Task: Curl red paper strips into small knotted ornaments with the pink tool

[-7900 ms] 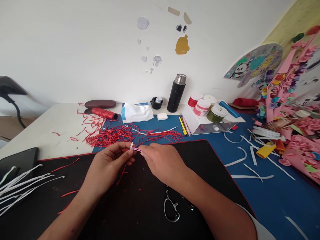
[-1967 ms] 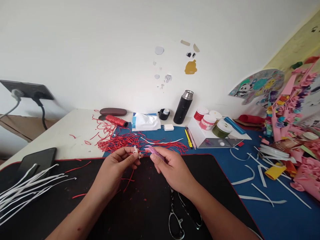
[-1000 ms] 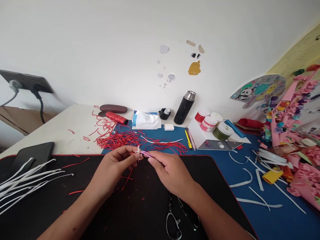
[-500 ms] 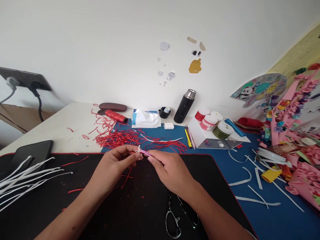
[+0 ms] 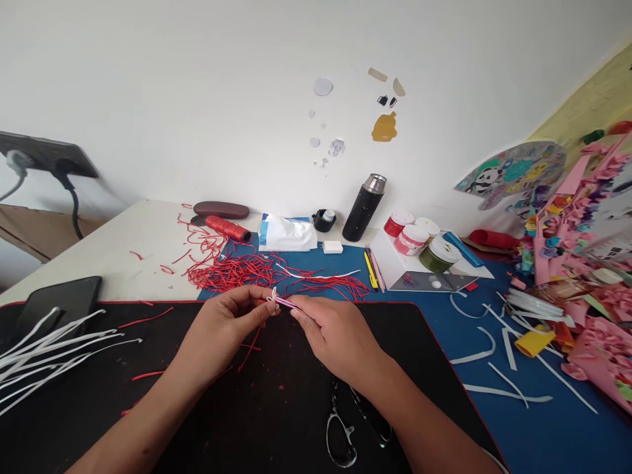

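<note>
Between the thumb and fingers of my left hand (image 5: pixel 232 322) is a small looped piece of white cord (image 5: pixel 273 297), pinched close to its knot. My right hand (image 5: pixel 333 326) is closed on a thin purple-pink stick (image 5: pixel 285 303), whose tip meets the white cord; its exact kind I cannot make out. Both hands hover over the black mat (image 5: pixel 257 421), fingertips close together. Bits of red cord (image 5: pixel 251 349) lie below my left hand. Under my right forearm rests a pair of scissors (image 5: pixel 342 438), partly hidden by the arm.
White strips (image 5: pixel 59 349) cross a dark phone (image 5: pixel 64 303) on the left. Behind my hands lie a heap of red cord (image 5: pixel 232 271) and a red spool (image 5: pixel 228 228). A black flask (image 5: pixel 364 209), paint jars (image 5: pixel 439 255) and yellow pen (image 5: pixel 371 270) stand or lie farther back.
The purple-pink stick now lies straighter between my hands, at a slightly different angle. Both hands keep their grips in nearly the same place; the whole view has shifted slightly.
</note>
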`<state>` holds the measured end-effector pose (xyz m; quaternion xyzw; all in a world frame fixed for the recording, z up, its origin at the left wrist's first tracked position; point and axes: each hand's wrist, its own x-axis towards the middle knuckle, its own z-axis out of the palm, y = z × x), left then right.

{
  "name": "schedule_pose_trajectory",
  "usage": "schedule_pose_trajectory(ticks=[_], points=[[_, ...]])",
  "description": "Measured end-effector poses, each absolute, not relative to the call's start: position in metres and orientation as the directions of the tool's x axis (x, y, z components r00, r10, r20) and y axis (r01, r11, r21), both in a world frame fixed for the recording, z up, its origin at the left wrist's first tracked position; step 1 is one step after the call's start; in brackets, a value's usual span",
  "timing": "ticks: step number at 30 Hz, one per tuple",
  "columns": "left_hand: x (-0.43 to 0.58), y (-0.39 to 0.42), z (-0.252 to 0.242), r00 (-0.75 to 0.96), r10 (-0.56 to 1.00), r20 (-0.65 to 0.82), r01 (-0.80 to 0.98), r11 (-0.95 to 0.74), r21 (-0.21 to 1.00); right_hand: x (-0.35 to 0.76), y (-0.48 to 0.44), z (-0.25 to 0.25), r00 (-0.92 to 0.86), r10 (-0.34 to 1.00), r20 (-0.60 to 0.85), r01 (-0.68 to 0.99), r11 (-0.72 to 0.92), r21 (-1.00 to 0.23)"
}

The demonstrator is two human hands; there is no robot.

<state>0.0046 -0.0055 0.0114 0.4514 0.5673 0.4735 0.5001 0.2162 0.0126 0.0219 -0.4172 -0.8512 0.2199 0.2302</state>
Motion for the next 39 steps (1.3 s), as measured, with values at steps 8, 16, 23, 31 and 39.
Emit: schedule_pose_trajectory(ticks=[8, 16, 23, 31, 39], points=[[0.0042, -0.0057, 0.007, -0.099, 0.984, -0.146, 0.021, 0.149, 0.989, 0.216, 0.0115, 0.0239, -0.542, 0.817, 0.198, 0.646, 0.555, -0.524], [0.0026, -0.0051, 0.0089, -0.15, 0.979, -0.137, -0.034, 0.133, 0.991, 0.2164, 0.0144, 0.0212, -0.536, 0.824, 0.182, 0.645, 0.539, -0.542], [0.0024, -0.0046, 0.0082, -0.103, 0.978, -0.18, -0.019, 0.179, 0.984, 0.2166, 0.0129, 0.0231, -0.555, 0.801, 0.227, 0.548, 0.556, -0.625], [0.0033, -0.0052, 0.0097, -0.112, 0.98, -0.166, 0.0, 0.167, 0.986, 0.2174, 0.0149, 0.0222, -0.567, 0.794, 0.22, 0.562, 0.568, -0.601], [0.0026, -0.0051, 0.0098, -0.111, 0.978, -0.179, -0.003, 0.18, 0.984, 0.2172, 0.0142, 0.0201, -0.566, 0.794, 0.221, 0.576, 0.573, -0.583]])
